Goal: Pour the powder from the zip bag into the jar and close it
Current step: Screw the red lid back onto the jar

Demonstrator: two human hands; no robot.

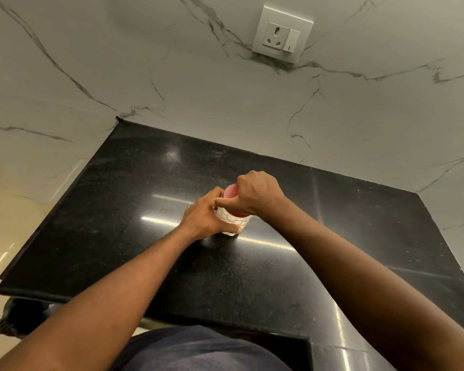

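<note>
White scale-embossed jar (233, 224) clasped in left hand (203, 218), pink lid (231, 192) clasped in right hand (260, 194).

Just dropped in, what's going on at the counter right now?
A person's left hand holds the white jar by its side on the black countertop while the right hand grips the pink lid from above. Whether the lid is going on or coming off cannot be told. The zip bag is not in view.

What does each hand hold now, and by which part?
The left hand grips the white jar by its side; the right hand grips its pink lid from above.
</note>
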